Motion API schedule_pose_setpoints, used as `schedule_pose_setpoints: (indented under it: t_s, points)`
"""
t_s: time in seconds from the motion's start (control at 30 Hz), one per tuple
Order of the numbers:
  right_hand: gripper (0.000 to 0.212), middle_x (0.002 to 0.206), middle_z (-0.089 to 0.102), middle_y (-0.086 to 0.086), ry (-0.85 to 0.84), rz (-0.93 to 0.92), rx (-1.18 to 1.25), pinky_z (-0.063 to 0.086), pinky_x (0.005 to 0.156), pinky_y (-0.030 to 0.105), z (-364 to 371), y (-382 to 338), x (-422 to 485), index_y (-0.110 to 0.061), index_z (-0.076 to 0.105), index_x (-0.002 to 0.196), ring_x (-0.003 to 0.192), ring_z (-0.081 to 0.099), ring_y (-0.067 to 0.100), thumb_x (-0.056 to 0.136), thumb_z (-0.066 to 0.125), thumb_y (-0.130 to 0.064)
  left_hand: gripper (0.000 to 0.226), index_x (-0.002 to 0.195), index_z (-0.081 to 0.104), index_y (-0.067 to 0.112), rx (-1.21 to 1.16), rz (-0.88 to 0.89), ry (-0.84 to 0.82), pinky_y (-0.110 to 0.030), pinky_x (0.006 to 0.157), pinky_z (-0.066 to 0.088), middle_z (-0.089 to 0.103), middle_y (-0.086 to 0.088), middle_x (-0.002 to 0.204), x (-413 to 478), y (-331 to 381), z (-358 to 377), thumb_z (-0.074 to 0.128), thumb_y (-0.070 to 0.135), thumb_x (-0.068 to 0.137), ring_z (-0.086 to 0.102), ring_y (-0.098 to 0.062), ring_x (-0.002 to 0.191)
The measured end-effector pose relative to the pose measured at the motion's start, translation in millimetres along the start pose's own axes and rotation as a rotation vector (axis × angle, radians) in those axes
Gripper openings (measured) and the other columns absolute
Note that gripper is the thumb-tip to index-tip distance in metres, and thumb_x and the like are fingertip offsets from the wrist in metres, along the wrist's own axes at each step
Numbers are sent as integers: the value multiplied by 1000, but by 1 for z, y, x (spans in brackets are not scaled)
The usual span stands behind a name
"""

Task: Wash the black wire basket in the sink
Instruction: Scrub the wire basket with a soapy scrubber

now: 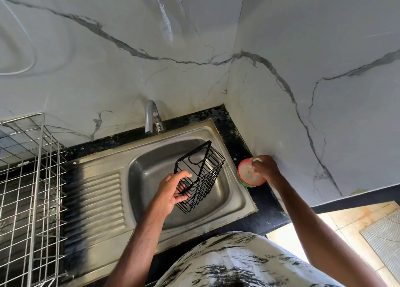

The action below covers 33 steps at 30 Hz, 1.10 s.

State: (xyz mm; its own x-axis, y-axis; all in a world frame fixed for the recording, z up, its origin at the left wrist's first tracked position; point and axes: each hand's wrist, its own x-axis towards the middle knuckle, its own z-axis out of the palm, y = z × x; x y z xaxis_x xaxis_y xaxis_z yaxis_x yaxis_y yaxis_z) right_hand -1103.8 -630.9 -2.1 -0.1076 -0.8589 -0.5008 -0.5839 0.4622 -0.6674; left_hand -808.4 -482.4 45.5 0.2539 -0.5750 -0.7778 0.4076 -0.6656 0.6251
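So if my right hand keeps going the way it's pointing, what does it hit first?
Your right hand, pinching a white scrap, points into the round tub; it would likely meet that first, though depth is unclear.

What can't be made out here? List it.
Head view: the white scrap in the right hand is mostly covered by fingers and unidentifiable.
Head view: the sink floor behind the black wire basket, held by the left hand.
Head view: the steel rack, cut by the left edge.
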Motion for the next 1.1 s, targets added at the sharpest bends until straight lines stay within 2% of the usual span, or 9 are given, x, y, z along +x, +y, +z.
schedule_pose_setpoints:
  t_s: [0.07, 0.17, 0.33, 0.43, 0.57, 0.73, 0.9, 1.0, 1.1]
  points:
    - [36, 80, 75, 15, -23, 60, 56, 61, 84, 46, 3, 0, 3, -7, 72, 84, 77, 75, 31, 78, 76, -42, 46, 113, 64, 12, -3, -3, 4, -52, 93, 61, 62, -25, 123, 1, 0, -1, 87, 21, 74, 67, -37, 107]
    - [55, 65, 63, 14, 50, -13, -105, 54, 79, 42, 5, -1, 5, -9, 58, 62, 83, 70, 41, 101, 48, -46, 49, 115, 64, 11, -9, -13, 2, -52, 93, 61, 62, -24, 124, 3, 0, -1, 87, 21, 74, 66, -36, 109]
    - [75, 81, 70, 30, 105, -130, -41, 53, 85, 57, 12, 1, 7, 9, 70, 76, 83, 67, 47, 89, 28, -52, 46, 113, 64, 12, -17, -19, -1, -51, 92, 61, 59, -22, 123, 3, 0, -1, 87, 19, 74, 64, -35, 109]
    - [63, 61, 65, 19, 156, -172, 14, 56, 78, 54, 12, -4, 4, 2, 65, 60, 69, 67, 43, 108, 38, -30, 47, 114, 64, 13, -17, -21, 4, -47, 86, 63, 60, -23, 125, 5, -1, -2, 87, 21, 73, 64, -37, 113]
    - [62, 44, 55, 1, 179, -187, 55, 53, 70, 42, 10, -9, 2, -12, 56, 51, 46, 58, 23, 109, 40, -25, 51, 114, 65, 13, -18, -24, 11, -46, 83, 63, 62, -25, 126, 7, -2, -3, 89, 23, 70, 66, -38, 113]
    - [62, 49, 56, 10, 176, -208, 50, 45, 59, 32, 8, -14, -3, -12, 54, 50, 34, 53, 8, 110, 38, -22, 54, 115, 66, 13, -17, -23, 11, -44, 81, 64, 61, -23, 126, 7, -3, -3, 90, 23, 68, 64, -37, 116]
    - [62, 48, 52, 4, 192, -215, 30, 35, 66, 27, 10, -18, -6, -12, 52, 49, 50, 53, 16, 109, 38, -19, 54, 116, 65, 14, -3, -27, 7, -42, 78, 64, 61, -23, 126, 7, -3, -2, 90, 24, 69, 64, -37, 115]
    - [59, 53, 56, 8, 170, -193, 59, 46, 70, 34, 10, -15, -6, -8, 57, 56, 55, 57, 26, 110, 38, -23, 54, 117, 65, 15, 9, -22, 2, -41, 76, 63, 61, -21, 127, 6, -2, -2, 89, 26, 70, 64, -36, 116]
    - [42, 80, 64, 14, 52, -69, 89, 56, 77, 48, 11, -17, -4, -7, 67, 79, 76, 64, 34, 107, 45, -28, 52, 116, 63, 17, 36, -7, -3, -39, 75, 62, 60, -19, 125, 4, -1, -2, 88, 27, 72, 65, -36, 112]
